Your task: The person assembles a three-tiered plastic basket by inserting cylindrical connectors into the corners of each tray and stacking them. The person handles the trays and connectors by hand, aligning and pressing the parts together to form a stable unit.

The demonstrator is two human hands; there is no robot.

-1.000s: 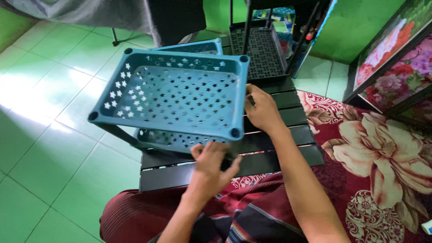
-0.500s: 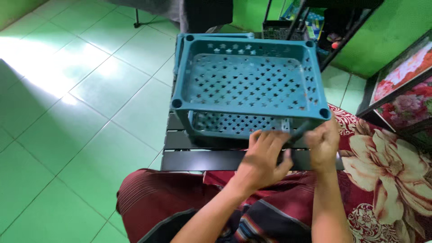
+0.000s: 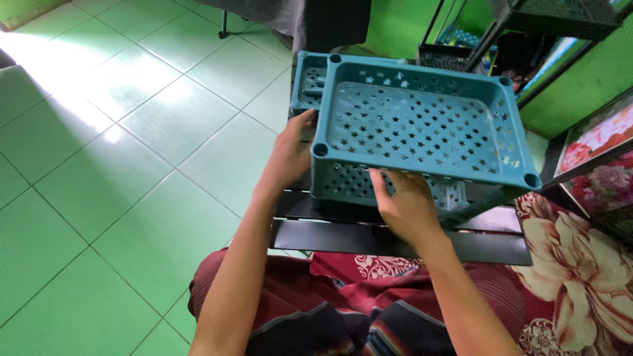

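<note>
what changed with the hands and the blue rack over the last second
The left hand left the near front corner and now grips the left end of the blue star-holed rack. The right hand came off the far right side and now holds the near front wall. The rack sits squarer to the view than before. It still stands on the black slatted table, its second tier still behind it.

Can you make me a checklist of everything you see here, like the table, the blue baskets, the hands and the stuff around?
Surface: low black slatted table on green floor tiles.
Job's things: blue star-holed basket rack, one tray above another; a further blue tray behind it.
Clutter: nothing seen on the table's bare slats.
Hands: left hand on the rack's left side; right hand on its near wall.
Cables: nothing seen.
Surroundings: red flowered rug, black mesh shelf, green wall.
</note>
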